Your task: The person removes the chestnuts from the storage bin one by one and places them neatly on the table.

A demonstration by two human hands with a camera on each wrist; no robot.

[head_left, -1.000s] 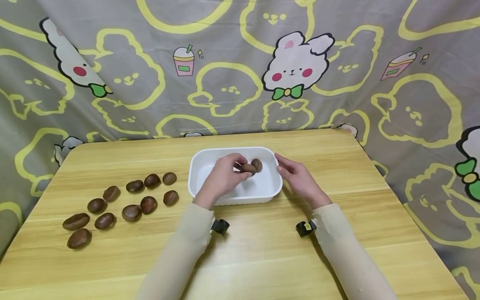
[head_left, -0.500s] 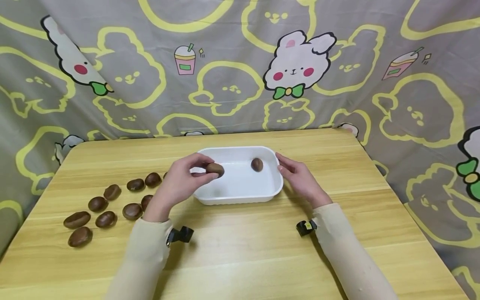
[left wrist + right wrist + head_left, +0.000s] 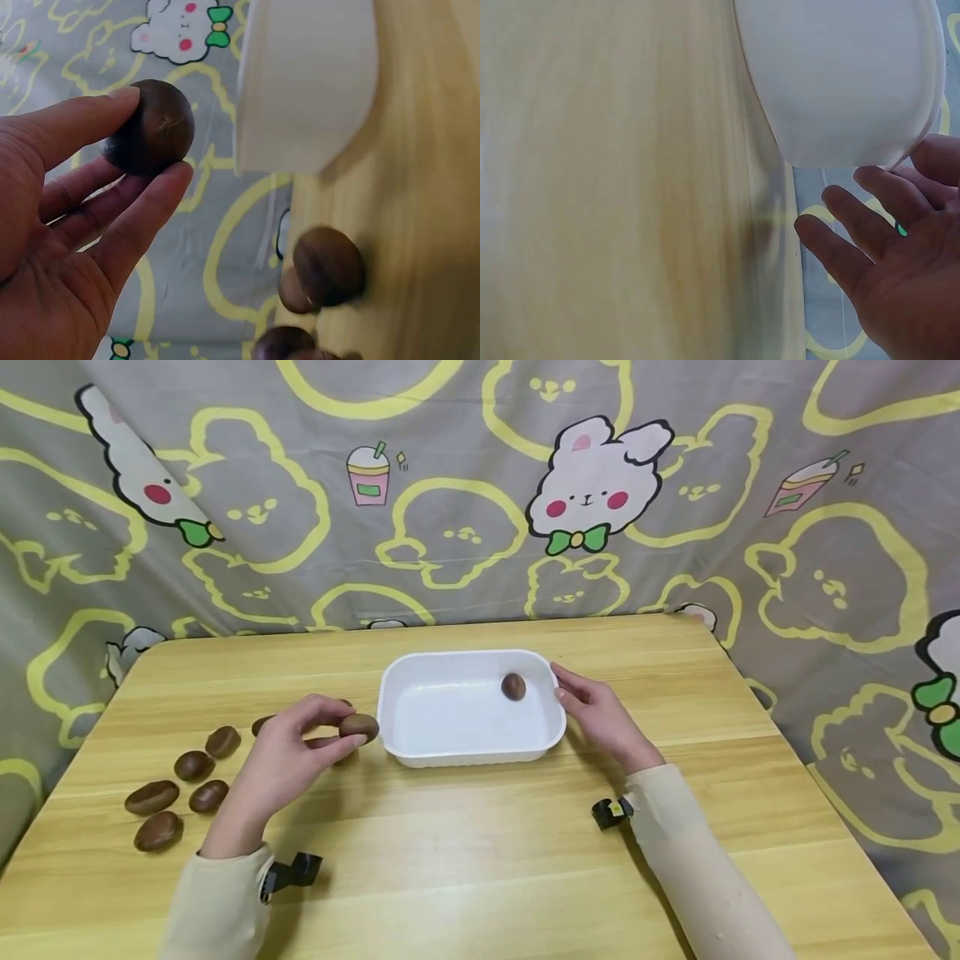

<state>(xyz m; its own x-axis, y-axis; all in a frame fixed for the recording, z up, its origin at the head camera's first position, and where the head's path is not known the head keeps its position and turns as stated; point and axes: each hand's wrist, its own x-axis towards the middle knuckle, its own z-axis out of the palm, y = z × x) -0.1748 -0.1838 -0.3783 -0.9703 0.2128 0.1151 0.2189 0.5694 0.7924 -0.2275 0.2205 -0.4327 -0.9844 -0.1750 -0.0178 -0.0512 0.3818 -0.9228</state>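
Note:
My left hand pinches a brown chestnut between thumb and fingertips, just outside the left end of a white plastic tub. In the left wrist view that chestnut sits clear of the table, its pointed tip toward the camera. One other chestnut lies inside the tub near its far right corner. My right hand rests against the tub's right end. Seen from the right wrist, its fingers are spread and fairly straight, with fingertips at the rim.
Several chestnuts lie in two rough rows on the left of the wooden table; my left hand hides some of them. A patterned grey curtain hangs behind the table's far edge.
Holding the chestnut, my left hand has moved left and toward me, from over the tub to beside its left end. The chestnut in the tub and my right hand stay put.

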